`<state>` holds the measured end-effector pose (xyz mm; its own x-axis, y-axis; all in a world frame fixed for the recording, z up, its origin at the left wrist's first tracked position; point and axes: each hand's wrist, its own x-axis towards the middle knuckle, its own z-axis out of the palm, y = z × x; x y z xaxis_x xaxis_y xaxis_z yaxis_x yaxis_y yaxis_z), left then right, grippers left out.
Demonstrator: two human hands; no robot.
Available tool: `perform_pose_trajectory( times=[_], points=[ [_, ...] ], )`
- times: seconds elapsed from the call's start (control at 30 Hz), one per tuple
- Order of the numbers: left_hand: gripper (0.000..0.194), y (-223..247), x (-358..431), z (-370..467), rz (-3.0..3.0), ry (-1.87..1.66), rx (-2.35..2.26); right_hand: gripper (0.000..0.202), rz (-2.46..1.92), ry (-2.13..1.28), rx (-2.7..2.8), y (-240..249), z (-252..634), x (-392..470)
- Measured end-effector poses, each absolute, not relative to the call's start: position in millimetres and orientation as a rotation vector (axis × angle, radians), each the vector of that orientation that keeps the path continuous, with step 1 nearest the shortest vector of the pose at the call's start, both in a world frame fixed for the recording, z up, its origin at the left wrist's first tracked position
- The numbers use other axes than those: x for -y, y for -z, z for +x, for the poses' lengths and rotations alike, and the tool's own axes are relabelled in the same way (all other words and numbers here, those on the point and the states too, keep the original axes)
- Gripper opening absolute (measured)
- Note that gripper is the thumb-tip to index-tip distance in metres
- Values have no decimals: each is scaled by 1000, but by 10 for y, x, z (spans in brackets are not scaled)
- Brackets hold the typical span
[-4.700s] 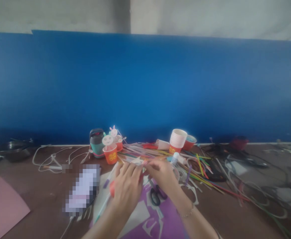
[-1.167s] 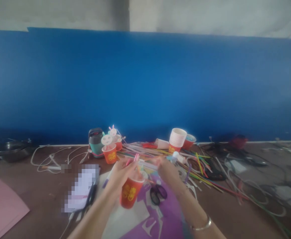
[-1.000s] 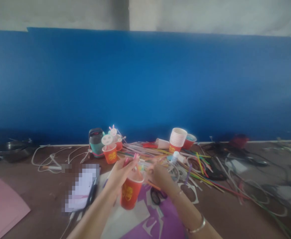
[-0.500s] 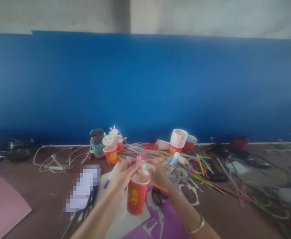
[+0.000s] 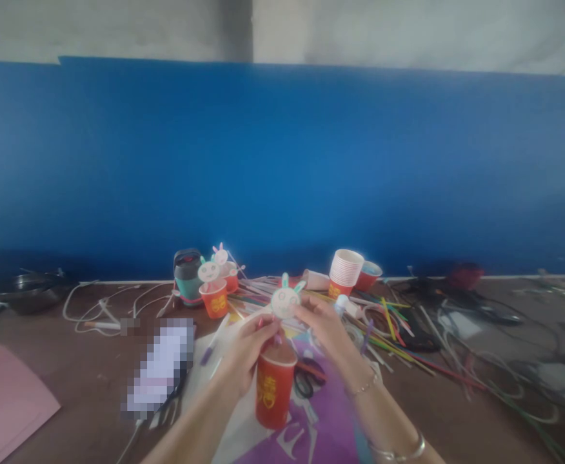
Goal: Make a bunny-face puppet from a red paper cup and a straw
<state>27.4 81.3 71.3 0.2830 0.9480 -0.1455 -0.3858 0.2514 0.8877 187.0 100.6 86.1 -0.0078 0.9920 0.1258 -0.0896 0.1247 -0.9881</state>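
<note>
A white paper rabbit face (image 5: 285,303) with green ears stands above a red paper cup (image 5: 273,390) with yellow print. My right hand (image 5: 318,322) pinches the right edge of the face between thumb and fingers. Just behind the cup's rim, my left hand (image 5: 251,345) is closed on a thin pink straw under the face. Black-handled scissors (image 5: 306,377) lie right of the cup on purple paper (image 5: 331,419).
Two decorated cups (image 5: 215,299) stand back left beside a teal container (image 5: 188,280). A cup stack (image 5: 345,270) is back right, near scattered coloured strips (image 5: 398,351). A phone (image 5: 161,367) and pink paper (image 5: 9,406) lie left.
The rabbit face has come up above the cup and now faces me. My right hand has moved up and back to its edge. The cup stands slightly further right and nearer.
</note>
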Motion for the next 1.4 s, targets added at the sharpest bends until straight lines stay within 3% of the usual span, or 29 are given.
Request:
perform_pose_trajectory(
  times=[1.1,1.4],
  points=[
    [19,-703,-788,310,889,-1024,-867,21,-1194,-977,1377,-796,1873,-1005],
    [36,-789,-744,351,825,-1049,-908,19,-1229,-976,1402,-886,1850,-950]
  ],
)
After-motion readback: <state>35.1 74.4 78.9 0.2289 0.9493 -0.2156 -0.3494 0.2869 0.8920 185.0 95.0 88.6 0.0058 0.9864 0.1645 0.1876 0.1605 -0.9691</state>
